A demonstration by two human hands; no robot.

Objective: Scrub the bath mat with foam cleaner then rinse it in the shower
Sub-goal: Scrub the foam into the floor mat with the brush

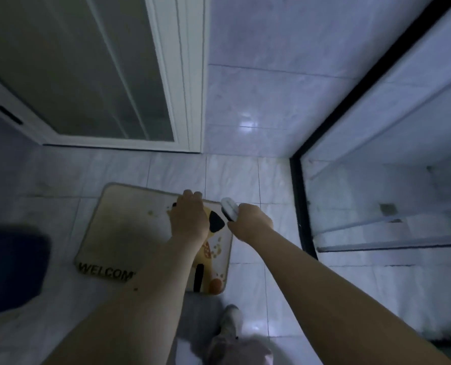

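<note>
A beige bath mat (124,233) with "WELCOME" lettering and a yellow and black cartoon print lies flat on the tiled floor. My left hand (188,214) reaches over its far right part, fingers curled down at the far edge; whether it grips the mat I cannot tell. My right hand (253,222) holds a white scrub brush (230,208) just past the mat's far right corner, above the floor. No foam cleaner container is in view.
The glass shower enclosure with its black frame (302,206) stands to the right, a floor drain (387,208) inside it. A white-framed door (182,75) is at the back. A dark blue object (11,270) lies at left. My shoe (231,322) is near the mat.
</note>
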